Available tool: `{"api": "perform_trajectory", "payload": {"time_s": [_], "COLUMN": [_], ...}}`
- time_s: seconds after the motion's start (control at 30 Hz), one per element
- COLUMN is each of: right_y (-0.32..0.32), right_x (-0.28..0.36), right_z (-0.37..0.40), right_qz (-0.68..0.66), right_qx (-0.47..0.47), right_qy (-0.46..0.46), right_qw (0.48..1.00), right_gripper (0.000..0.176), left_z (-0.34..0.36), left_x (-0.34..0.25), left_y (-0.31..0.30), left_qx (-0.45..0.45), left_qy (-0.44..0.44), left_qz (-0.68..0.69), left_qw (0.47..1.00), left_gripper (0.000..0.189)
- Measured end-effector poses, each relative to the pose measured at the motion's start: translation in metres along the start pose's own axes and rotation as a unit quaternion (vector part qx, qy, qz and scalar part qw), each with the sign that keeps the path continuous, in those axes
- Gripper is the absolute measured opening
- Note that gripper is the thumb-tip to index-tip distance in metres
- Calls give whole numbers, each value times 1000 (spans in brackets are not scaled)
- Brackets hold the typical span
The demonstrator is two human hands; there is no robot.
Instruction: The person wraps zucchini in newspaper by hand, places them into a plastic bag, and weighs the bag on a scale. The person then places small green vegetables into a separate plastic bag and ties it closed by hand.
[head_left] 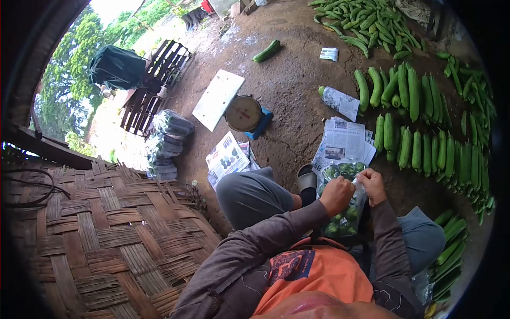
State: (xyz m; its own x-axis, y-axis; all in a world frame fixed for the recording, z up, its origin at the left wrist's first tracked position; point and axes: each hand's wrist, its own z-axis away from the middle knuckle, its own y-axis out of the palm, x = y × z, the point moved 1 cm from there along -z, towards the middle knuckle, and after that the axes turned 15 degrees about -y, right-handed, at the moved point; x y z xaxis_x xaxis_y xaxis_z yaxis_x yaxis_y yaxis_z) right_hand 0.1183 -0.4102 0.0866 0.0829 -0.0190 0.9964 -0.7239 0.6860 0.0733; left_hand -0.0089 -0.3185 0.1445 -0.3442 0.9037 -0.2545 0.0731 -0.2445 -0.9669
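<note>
A clear plastic bag full of small green vegetables, whose exact kind I cannot make out, rests between my legs. My left hand is closed on the upper part of the bag. Close beside it, my right hand pinches the bag's edge on the right, fingers pressed together. Printed newspaper sheets lie on the ground just beyond the bag, partly under its top end. The lower end of the bag comes near my orange shirt.
Rows of long green gourds lie on the right, with a heap behind. A dial scale and white board stand ahead. Wrapped bundles and a woven bamboo wall are on the left.
</note>
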Motion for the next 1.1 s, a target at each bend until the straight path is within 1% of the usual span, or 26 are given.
{"api": "perform_trajectory", "payload": {"time_s": [0.07,0.13,0.17,0.2,0.23,0.27,0.3,0.33,0.37,0.4,0.43,0.47,0.5,0.53,0.57,0.63,0.67,0.73,0.77,0.83,0.87,0.9,0.93,1.0,1.03,1.1], "right_y": [1,-14,-17,-22,-30,-36,-39,-35,-28,-21,-17,-10,-1,6,10,15,17,20,21,19,19,22,21,17,14,11], "right_x": [3,-23,-24,-35,-53,-71,-74,-73,-61,-43,-31,-16,2,14,18,24,30,42,38,34,31,41,41,34,27,16], "right_z": [-8,-23,-25,-26,-28,-26,-27,-23,-13,-14,-12,-7,1,10,15,20,18,17,13,0,-6,-15,-22,-39,-46,-51], "right_qz": [53,135,139,200,245,245,280,313,290,264,238,190,139,88,56,-9,-46,-120,-139,-148,-153,-123,-100,-54,-110,-143], "right_qx": [27,18,14,1,7,1,-7,-11,-27,-42,-39,-20,-3,14,43,105,113,122,131,219,262,322,353,417,432,415], "right_qy": [-21,-94,-78,-99,-132,-124,-123,-127,-132,-146,-189,-191,-188,-186,-161,-112,-60,48,59,91,108,83,101,135,166,189], "right_qw": [998,986,987,975,960,961,952,941,948,952,952,963,972,979,984,988,991,984,980,960,946,935,925,897,879,879], "right_gripper": [11,14,14,14,16,18,18,17,15,12,11,12,13,15,17,21,21,22,22,22,22,22,22,22,22,23], "left_z": [8,28,39,51,64,73,77,76,77,76,73,72,68,62,55,46,41,35,31,23,19,17,16,26,31,42], "left_x": [6,0,0,4,8,11,13,12,15,15,21,26,29,34,34,23,18,14,14,13,17,15,14,10,9,10], "left_y": [6,7,12,33,48,54,53,47,58,47,42,40,41,42,37,25,24,32,33,33,37,34,32,37,39,32], "left_qx": [9,41,47,78,90,127,107,121,98,107,96,88,37,-14,-52,11,42,45,42,18,20,23,28,44,51,85], "left_qy": [-11,-20,-42,-68,-65,-63,-63,-62,-59,-83,-98,-112,-134,-156,-134,-169,-184,-169,-172,-194,-169,-148,-129,-145,-152,-118], "left_qz": [-4,-11,6,24,21,2,34,19,22,97,164,228,350,464,538,671,729,753,764,783,796,787,777,761,754,629], "left_qw": [1000,999,998,994,994,990,992,991,993,986,977,963,926,872,831,722,658,635,621,591,581,599,616,630,637,764], "left_gripper": [3,3,5,8,13,15,17,18,23,25,26,27,26,26,29,32,34,39,39,41,41,41,42,41,41,38]}}
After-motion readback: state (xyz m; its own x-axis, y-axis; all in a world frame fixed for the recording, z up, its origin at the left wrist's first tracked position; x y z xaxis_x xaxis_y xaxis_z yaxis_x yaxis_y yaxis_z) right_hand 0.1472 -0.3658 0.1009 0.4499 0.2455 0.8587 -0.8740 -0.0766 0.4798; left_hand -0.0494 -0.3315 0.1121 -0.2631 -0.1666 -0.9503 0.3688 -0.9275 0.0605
